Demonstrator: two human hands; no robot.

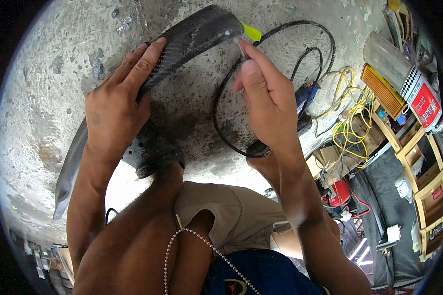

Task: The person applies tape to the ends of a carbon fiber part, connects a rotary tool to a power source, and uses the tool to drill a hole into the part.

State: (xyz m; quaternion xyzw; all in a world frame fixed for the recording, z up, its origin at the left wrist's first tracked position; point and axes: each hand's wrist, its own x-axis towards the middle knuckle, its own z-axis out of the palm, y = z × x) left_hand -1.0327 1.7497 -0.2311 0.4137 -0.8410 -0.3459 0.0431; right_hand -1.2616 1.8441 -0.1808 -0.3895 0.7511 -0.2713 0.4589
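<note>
A long, curved carbon-fibre panel [197, 37] slants across the concrete floor, its narrow tail reaching down on the left. My left hand [115, 101] grips its middle, fingers laid over the woven face and thumb at the near edge. A yellow-green strip of tape [251, 32] sticks out at the panel's upper right end, near a small pale spot. Beside that end, my right hand [268, 96] is closed around a slim tool with a thin metal tip [241, 48]; most of the tool is hidden by the fingers.
A black flexible cable [333, 49] loops over the floor around my right hand to a blue and black power tool [307, 96]. Yellow cord [352, 123] lies tangled at right, near a wooden rack [411, 162] and a red-labelled container [423, 101]. My black-shod foot [152, 155] is below the panel.
</note>
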